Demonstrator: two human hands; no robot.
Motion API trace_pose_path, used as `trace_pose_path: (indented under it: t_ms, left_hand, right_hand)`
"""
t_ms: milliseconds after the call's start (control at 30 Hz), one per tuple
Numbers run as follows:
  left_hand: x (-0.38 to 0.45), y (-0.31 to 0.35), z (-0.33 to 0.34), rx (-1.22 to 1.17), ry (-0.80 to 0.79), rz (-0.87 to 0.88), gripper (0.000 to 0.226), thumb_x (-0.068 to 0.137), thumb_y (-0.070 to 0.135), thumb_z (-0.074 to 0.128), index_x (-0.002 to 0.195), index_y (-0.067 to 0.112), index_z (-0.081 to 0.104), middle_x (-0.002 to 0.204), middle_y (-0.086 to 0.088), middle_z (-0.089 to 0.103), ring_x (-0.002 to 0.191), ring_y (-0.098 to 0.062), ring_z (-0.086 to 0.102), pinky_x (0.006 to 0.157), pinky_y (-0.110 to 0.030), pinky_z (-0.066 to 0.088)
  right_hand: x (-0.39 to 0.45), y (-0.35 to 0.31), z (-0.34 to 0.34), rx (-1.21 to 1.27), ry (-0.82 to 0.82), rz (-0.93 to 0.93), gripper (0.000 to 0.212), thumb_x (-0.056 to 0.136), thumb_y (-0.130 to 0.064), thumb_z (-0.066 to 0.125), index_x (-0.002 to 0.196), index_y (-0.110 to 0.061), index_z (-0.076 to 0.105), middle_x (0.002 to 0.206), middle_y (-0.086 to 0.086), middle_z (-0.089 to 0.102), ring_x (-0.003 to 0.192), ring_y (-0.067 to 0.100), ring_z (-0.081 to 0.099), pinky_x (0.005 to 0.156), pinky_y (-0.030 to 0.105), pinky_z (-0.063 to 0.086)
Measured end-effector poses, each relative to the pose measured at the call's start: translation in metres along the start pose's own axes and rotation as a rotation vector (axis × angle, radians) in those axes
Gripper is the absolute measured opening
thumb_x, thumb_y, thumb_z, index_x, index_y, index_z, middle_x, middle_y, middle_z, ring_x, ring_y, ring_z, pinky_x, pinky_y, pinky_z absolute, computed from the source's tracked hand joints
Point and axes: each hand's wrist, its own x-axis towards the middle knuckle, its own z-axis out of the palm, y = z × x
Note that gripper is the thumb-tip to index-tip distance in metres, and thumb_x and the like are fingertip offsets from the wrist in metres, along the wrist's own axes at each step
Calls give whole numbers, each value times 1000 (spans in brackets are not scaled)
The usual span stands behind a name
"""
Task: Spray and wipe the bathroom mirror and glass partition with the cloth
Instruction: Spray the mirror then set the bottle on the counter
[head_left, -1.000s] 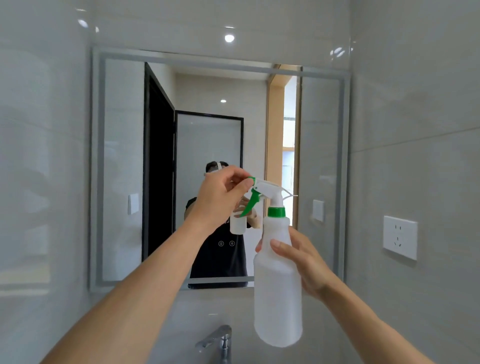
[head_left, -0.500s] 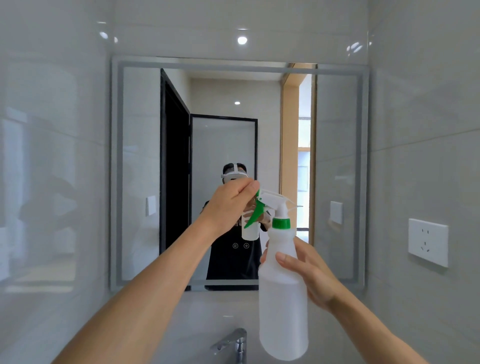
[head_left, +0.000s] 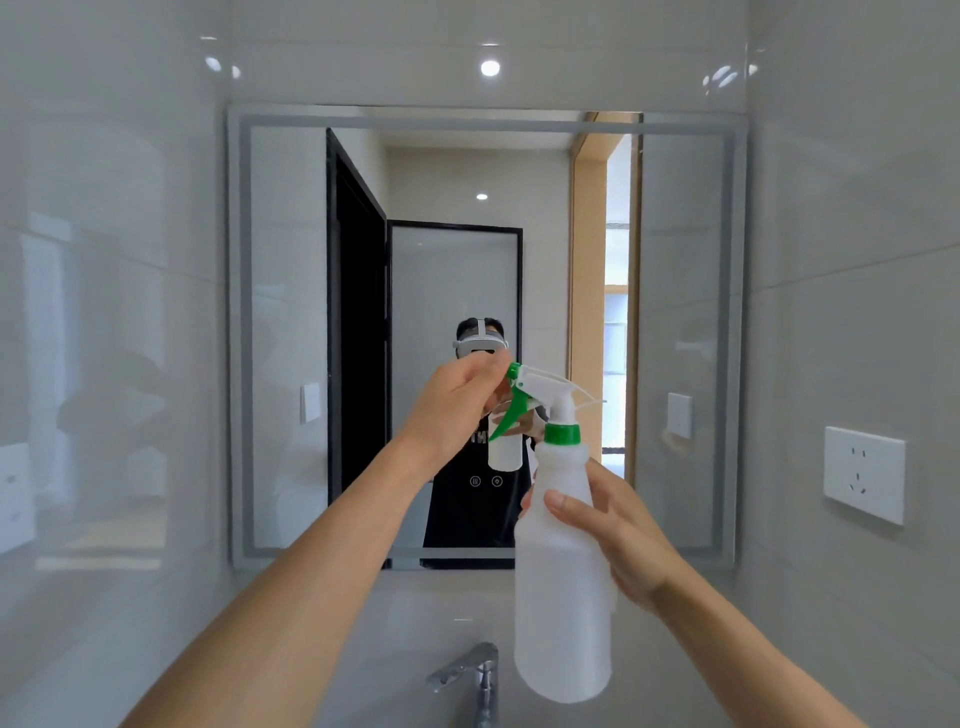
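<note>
Right hand (head_left: 618, 535) grip wrapped around the translucent spray bottle (head_left: 563, 587), held upright; contents not discernible. Left hand (head_left: 457, 410) fingertips pinched on the green nozzle tip (head_left: 513, 370), before the mirror (head_left: 291, 312).

I am standing in a small home bathroom. A framed mirror (head_left: 447, 291) hangs on glossy grey wall tiles (head_left: 114, 312) straight ahead of me. Just below the mirror a chrome tap (head_left: 475, 675) rises. To the right of the mirror sits a white wall socket (head_left: 864, 474). Reflected in the mirror is a black-framed glass partition (head_left: 454, 291).
</note>
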Motion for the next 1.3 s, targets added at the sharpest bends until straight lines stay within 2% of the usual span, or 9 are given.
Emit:
trace_pose_path:
  t_ms: [167, 333, 400, 533, 767, 867, 967, 1100, 1300]
  left_hand:
    - [-25, -14, 19, 100, -61, -65, 18, 96, 45, 54, 114, 47, 56, 111, 18, 65, 107, -3, 61, 94, -37, 51]
    - [-24, -15, 46, -94, -57, -241, 86, 88, 43, 70, 153, 43, 13, 112, 16, 60, 117, -11, 58, 106, -42, 45]
    - [-17, -21, 53, -110, 17, -244, 95, 83, 41, 76, 152, 41, 12, 118, 12, 60, 120, -13, 57, 106, -36, 43]
    - [-1, -30, 56, -134, 146, -185, 74, 83, 37, 77, 141, 35, 31, 131, 11, 59, 118, -12, 61, 101, -35, 50]
    - [8, -35, 37, -304, 164, -149, 65, 77, 26, 80, 133, 27, 49, 115, 0, 72, 102, -14, 71, 95, -43, 57]
    - [15, -25, 16, -273, 192, -115, 62, 77, 27, 80, 132, 27, 51, 115, -4, 72, 102, -20, 71, 93, -46, 57]
    - [23, -9, -9, -313, 200, -71, 47, 86, 16, 76, 126, 23, 53, 115, -12, 70, 102, -27, 71, 92, -46, 57]
    - [37, 15, -38, -240, 328, -90, 59, 79, 28, 82, 128, 23, 49, 113, -9, 66, 91, -21, 70, 78, -37, 59]
    - [47, 42, -85, -74, 425, -66, 56, 74, 22, 86, 119, 25, 52, 110, -4, 60, 89, -18, 67, 77, -34, 56]
  right_hand:
    - [11, -11, 6, 20, 155, -73, 30, 87, -30, 72, 116, -34, 66, 110, 1, 72, 97, 21, 72, 85, 40, 60]
    - [30, -19, 24, -231, 338, -123, 17, 91, -32, 67, 107, -35, 61, 97, -10, 71, 86, 3, 68, 77, 29, 59]
    - [34, -20, 34, -318, 401, -179, 13, 91, -23, 65, 100, -30, 59, 91, -9, 69, 83, -1, 65, 70, 21, 54]
    - [39, -20, 46, -350, 473, -212, 21, 87, -12, 65, 98, -28, 58, 91, -11, 66, 81, -4, 61, 61, 7, 43]
    - [50, -22, 47, -432, 435, -259, 35, 82, -36, 74, 100, -53, 49, 98, -18, 59, 97, 7, 57, 78, 26, 51]
    - [54, -22, 41, -309, 255, -176, 73, 78, -38, 81, 124, -62, 30, 120, -22, 53, 103, -11, 55, 74, 7, 47]
    - [64, -23, 44, -284, 43, -107, 103, 74, -28, 87, 146, -47, 15, 138, -22, 41, 116, -12, 47, 81, 7, 46]
    - [91, -42, 67, -342, 77, -182, 77, 67, -28, 90, 128, -34, 43, 113, -15, 58, 105, 6, 58, 80, 23, 51]
    - [125, -61, 112, -300, 96, -264, 73, 62, -34, 90, 120, -29, 45, 110, -12, 60, 100, 3, 60, 79, 28, 55]
